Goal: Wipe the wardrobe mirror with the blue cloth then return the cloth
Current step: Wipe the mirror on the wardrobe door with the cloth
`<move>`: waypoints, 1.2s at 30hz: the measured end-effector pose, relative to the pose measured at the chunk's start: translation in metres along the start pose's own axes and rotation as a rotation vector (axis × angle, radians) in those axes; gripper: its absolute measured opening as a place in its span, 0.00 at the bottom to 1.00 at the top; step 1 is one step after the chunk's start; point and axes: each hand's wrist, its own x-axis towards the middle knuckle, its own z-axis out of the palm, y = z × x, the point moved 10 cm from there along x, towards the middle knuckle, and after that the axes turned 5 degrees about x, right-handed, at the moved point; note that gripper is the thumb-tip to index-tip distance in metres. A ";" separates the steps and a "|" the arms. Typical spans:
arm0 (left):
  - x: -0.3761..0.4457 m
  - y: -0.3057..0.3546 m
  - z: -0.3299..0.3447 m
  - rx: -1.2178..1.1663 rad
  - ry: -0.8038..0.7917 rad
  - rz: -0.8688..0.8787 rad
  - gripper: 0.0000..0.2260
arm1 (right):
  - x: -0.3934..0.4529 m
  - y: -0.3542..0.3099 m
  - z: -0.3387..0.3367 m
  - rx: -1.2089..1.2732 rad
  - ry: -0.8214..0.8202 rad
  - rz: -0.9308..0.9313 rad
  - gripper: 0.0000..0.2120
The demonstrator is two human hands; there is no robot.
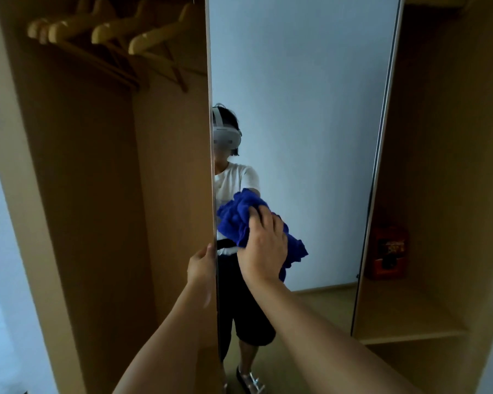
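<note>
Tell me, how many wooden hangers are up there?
4 wooden hangers show: far left, next, third, rightmost, all in the wardrobe's top left. More may hide behind.

Wardrobe mirror (310, 109): tall panel on an open door, reflecting a pale wall, wood floor and the person wearing a headset, white top and dark shorts.

Blue cloth (239, 220): bunched, pressed against the glass near the mirror's left edge.

Right hand (264, 245): laid over the cloth, fingers curled into its folds.

Left hand (202, 265): gripping the door's left edge, just beside the right hand.

Wooden hangers (111, 32): several on a rail, upper left compartment.

Shelf (410, 322): right compartment, carrying an orange-red box (389, 251) at its back; markings too blurred to read.
</note>
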 end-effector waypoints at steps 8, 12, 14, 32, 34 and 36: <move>-0.012 0.001 -0.001 -0.045 -0.027 -0.013 0.13 | -0.042 0.011 0.018 0.066 -0.229 -0.128 0.26; -0.022 -0.001 0.000 -0.034 -0.055 -0.036 0.16 | -0.042 0.023 0.010 0.355 -0.319 0.136 0.24; -0.026 -0.004 -0.007 -0.005 0.007 -0.014 0.17 | -0.036 0.022 0.008 0.580 -0.370 0.282 0.23; -0.122 0.033 0.041 -0.385 -0.369 -0.161 0.15 | -0.029 0.039 -0.022 0.990 -0.585 0.535 0.17; -0.116 0.043 0.037 -0.353 -0.294 -0.079 0.15 | -0.019 0.034 -0.038 0.752 -0.461 0.336 0.27; -0.112 0.054 0.034 -0.344 -0.247 -0.016 0.13 | -0.015 0.022 -0.050 0.475 -0.404 0.176 0.30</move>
